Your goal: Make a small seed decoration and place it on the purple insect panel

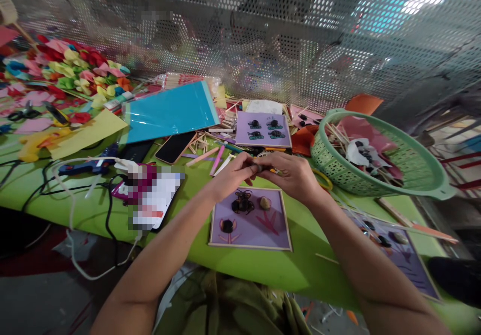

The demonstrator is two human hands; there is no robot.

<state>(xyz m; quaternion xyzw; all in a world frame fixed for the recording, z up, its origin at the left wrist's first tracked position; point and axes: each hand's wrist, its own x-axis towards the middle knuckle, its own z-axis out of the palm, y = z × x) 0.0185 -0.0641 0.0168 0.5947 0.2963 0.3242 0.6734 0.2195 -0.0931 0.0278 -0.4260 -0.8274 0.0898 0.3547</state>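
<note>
Above the purple card (250,218), our left hand (233,175) and right hand (291,176) pinch together on what seems a small pebble (259,167); we should grip it steadily.

A small thing pinched between both hands' fingers (251,164) is mostly hidden; the phone screen (154,200) is blurred.

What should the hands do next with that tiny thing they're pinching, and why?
Probably lower the small piece, pinched between the left hand and right hand, onto the purple card just below. The card already carries a stone and dark glued shapes, with bare space left.
</note>
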